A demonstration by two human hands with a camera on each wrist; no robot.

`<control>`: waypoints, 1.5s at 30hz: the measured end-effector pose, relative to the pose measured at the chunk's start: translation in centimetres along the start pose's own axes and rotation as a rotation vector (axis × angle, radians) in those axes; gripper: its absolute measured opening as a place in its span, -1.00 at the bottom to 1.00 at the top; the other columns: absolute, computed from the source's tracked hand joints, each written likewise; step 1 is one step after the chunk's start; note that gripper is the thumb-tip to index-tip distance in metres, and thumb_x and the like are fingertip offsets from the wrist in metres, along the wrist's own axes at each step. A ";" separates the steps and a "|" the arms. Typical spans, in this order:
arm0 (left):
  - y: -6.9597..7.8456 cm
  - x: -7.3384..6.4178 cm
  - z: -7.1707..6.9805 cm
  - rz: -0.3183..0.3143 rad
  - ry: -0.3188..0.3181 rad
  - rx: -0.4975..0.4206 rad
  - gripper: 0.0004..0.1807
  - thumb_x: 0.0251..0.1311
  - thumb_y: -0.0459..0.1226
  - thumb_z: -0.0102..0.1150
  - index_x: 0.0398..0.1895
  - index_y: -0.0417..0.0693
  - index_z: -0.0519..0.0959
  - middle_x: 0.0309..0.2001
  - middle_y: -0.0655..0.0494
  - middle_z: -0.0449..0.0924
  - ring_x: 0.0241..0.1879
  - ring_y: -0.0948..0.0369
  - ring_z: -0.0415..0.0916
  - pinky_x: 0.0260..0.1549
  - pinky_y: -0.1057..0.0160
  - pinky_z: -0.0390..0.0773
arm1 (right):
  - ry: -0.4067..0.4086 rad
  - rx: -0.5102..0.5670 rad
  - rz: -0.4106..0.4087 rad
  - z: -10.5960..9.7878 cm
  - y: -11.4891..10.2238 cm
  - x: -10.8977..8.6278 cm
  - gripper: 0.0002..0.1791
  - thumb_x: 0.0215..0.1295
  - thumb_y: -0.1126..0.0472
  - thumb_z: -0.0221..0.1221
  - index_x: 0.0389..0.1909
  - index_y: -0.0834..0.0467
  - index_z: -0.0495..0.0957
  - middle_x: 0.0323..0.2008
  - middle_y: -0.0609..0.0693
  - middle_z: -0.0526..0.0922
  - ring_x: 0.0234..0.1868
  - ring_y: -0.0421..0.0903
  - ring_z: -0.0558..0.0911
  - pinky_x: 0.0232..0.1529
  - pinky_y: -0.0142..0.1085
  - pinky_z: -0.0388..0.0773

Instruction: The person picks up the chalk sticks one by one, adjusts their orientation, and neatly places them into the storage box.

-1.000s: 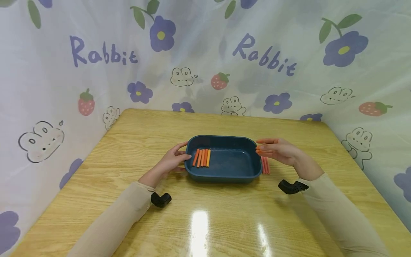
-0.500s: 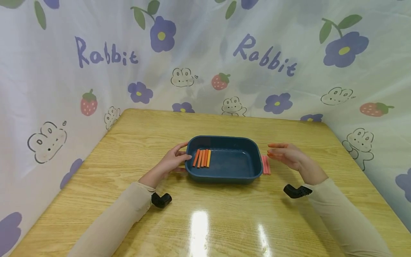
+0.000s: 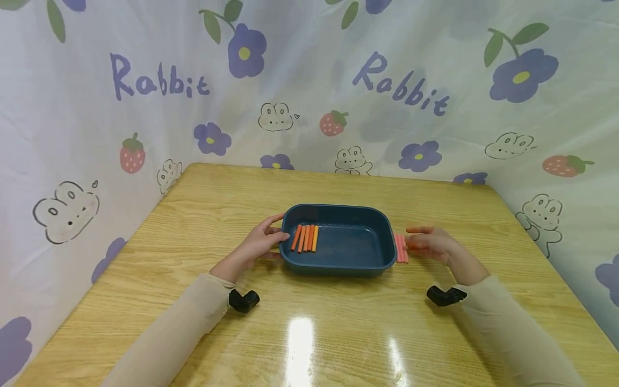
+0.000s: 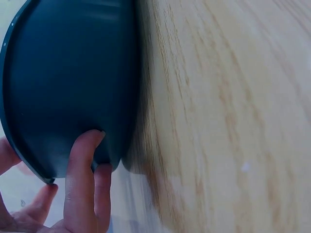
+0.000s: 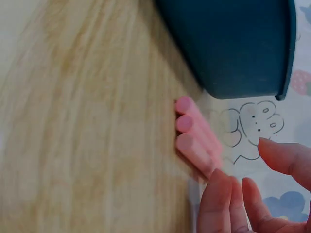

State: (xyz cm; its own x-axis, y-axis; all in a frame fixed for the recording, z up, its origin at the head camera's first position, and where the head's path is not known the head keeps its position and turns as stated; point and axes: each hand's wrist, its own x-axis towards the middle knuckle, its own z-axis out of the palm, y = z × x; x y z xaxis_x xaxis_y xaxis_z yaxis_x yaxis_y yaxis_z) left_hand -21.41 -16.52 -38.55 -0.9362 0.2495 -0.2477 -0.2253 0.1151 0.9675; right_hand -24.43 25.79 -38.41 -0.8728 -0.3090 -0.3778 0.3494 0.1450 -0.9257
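My left hand (image 3: 258, 242) grips the left end of a dark blue oblong tub (image 3: 338, 271), thumb over the rim and fingers against the outer wall (image 4: 63, 87). Inside the tub, at its left, lie several orange chalk sticks (image 3: 303, 239) and a yellow one (image 3: 315, 239), side by side. Three pink chalk sticks (image 5: 199, 131) rest on the table just outside the tub's right end. My right hand (image 3: 435, 247) is beside them, thumb apart from the fingers, nothing held. Its fingertips look orange-stained and come right up to the nearest pink stick.
The wooden table (image 3: 242, 333) reflects light at its front. A white cloth curtain (image 3: 309, 80) with rabbits, flowers and strawberries hangs behind and along both sides. Black wrist-worn pieces (image 3: 244, 301) stick out from both sleeves.
My right hand has moved from the tub's right rim rightward and down to the pink chalk sticks. The left hand and the tub have stayed in place.
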 end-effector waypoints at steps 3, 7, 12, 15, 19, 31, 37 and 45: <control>0.0 0.1 0.0 0.000 0.000 -0.001 -0.29 0.29 -0.30 0.06 0.46 0.13 0.03 0.23 -0.27 0.22 0.05 -0.12 0.43 -0.26 0.04 0.61 | 0.009 -0.025 0.017 -0.1 0.4 0.3 -0.31 0.31 0.39 0.05 0.32 0.54 -0.08 -0.25 -0.01 0.57 -0.25 -0.20 0.60 -0.08 -0.23 0.55; 0.0 0.1 0.0 -0.006 0.005 -0.001 -0.29 0.30 -0.30 0.05 0.46 0.14 0.03 0.22 -0.26 0.23 0.04 -0.11 0.44 -0.26 0.04 0.61 | 0.007 -0.070 0.007 -0.1 0.7 0.4 -0.32 0.28 0.46 0.05 0.32 0.55 -0.07 -0.11 0.14 0.51 -0.23 -0.19 0.60 -0.09 -0.21 0.56; 0.0 0.0 0.2 -0.009 0.011 -0.007 -0.30 0.30 -0.31 0.04 0.46 0.15 0.03 0.21 -0.26 0.24 0.02 -0.10 0.46 -0.27 0.04 0.61 | 0.012 -0.166 0.005 0.1 0.9 0.4 -0.25 0.17 0.48 0.17 0.32 0.51 0.00 0.05 0.32 0.34 -0.22 -0.15 0.57 -0.09 -0.22 0.56; 0.1 0.0 0.2 -0.005 0.009 -0.008 -0.30 0.30 -0.31 0.04 0.46 0.14 0.03 0.21 -0.27 0.23 0.02 -0.11 0.45 -0.27 0.03 0.61 | 0.013 -0.243 -0.006 0.2 1.0 0.5 -0.22 0.11 0.47 0.23 0.30 0.50 0.04 0.01 0.30 0.32 -0.20 -0.12 0.50 -0.15 -0.27 0.57; 0.0 0.0 0.2 -0.009 0.014 -0.015 -0.30 0.29 -0.31 0.06 0.45 0.16 0.05 0.20 -0.25 0.25 0.02 -0.11 0.45 -0.27 0.03 0.61 | 0.021 -0.311 -0.021 0.2 1.2 0.7 -0.25 0.09 0.49 0.23 0.29 0.48 0.11 -0.05 0.26 0.33 -0.20 -0.07 0.45 -0.20 -0.30 0.58; -0.1 -0.1 0.1 0.012 -0.003 -0.017 -0.29 0.30 -0.31 0.04 0.46 0.10 0.01 0.20 -0.29 0.22 0.02 -0.12 0.45 -0.25 0.02 0.60 | 0.060 -0.291 -0.017 0.6 0.9 0.5 -0.24 0.06 0.51 0.24 0.27 0.43 0.09 -0.20 0.17 0.42 -0.30 -0.10 0.54 -0.26 -0.28 0.60; 0.0 -0.1 0.3 0.001 0.009 -0.022 -0.30 0.29 -0.31 0.05 0.45 0.14 0.04 0.20 -0.26 0.24 0.03 -0.12 0.44 -0.27 0.04 0.61 | 0.067 -0.214 -0.049 0.8 0.9 0.2 -0.24 0.07 0.58 0.16 0.29 0.45 0.04 -0.21 0.18 0.45 -0.31 -0.09 0.58 -0.26 -0.25 0.60; 0.0 -0.1 0.3 0.003 0.010 -0.013 -0.30 0.30 -0.31 0.05 0.46 0.11 0.02 0.22 -0.29 0.22 0.05 -0.15 0.42 -0.26 0.03 0.61 | 0.045 -0.028 -0.074 0.8 0.7 -0.3 -0.21 0.21 0.53 0.08 0.38 0.37 -0.12 -0.13 0.15 0.42 -0.27 -0.13 0.60 -0.17 -0.28 0.59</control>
State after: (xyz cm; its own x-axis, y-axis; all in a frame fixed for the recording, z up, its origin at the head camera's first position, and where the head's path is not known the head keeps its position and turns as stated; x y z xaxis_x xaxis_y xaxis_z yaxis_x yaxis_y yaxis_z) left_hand -21.18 -16.23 -38.57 -0.9394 0.2405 -0.2441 -0.2257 0.1018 0.9689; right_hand -23.65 25.26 -38.92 -0.9106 -0.2774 -0.3065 0.2740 0.1499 -0.9500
